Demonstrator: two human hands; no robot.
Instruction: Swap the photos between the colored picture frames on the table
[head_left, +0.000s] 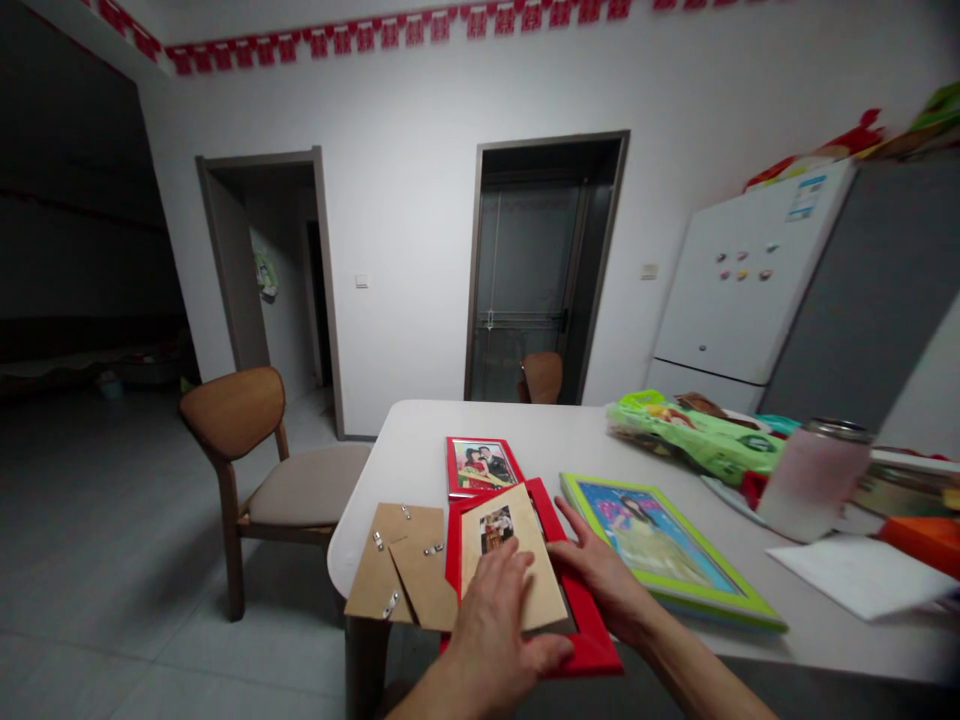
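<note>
A red picture frame [559, 545] lies face down at the near edge of the white table [420, 450]. A tan card [514, 550] with a small photo [496, 528] on it rests inside the frame. My left hand [491, 625] lies flat on the card, fingers stretched out. On the frame's right rail rests my right hand [600, 570], fingers spread. A brown backing board [401, 575] with metal clips lies just left of the frame. Behind it sits a smaller red-framed photo [480, 465], and to the right a green-framed picture [664, 545].
A wooden chair [262, 470] stands left of the table. Snack packets [690, 430], a pink jar [810, 480], white paper [862, 575] and an orange thing [926, 535] crowd the table's right side. A white fridge [742, 290] stands behind, with two doorways in the far wall.
</note>
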